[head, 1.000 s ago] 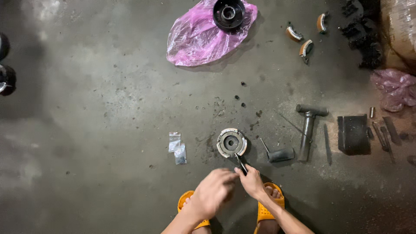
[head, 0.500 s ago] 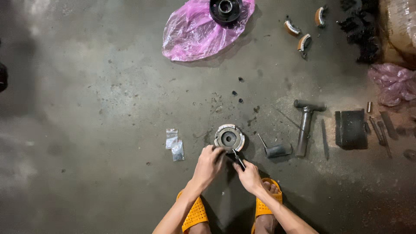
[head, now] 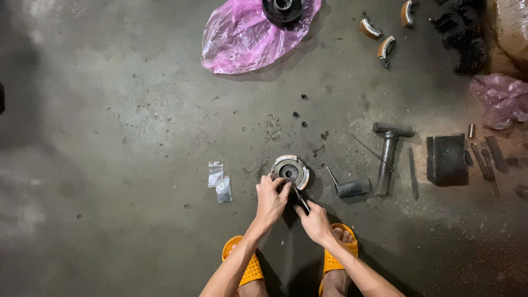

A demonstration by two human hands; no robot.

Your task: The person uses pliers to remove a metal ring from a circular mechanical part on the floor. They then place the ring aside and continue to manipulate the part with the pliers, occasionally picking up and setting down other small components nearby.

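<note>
A round metal clutch-like part lies on the concrete floor just in front of my feet. My left hand rests on its near left edge, fingers curled onto the rim. My right hand grips a thin dark hand tool whose tip points up at the near side of the part. My orange sandals show below the hands.
Two small plastic bags lie to the left of the part. A hammer, a short tool with a dark handle, a black block and rods lie to the right. A pink plastic bag with a black round part and brake shoes lie farther off.
My left hand has come forward from near my feet onto the rim of the round part. My right hand has kept the tool at the part's near side.
</note>
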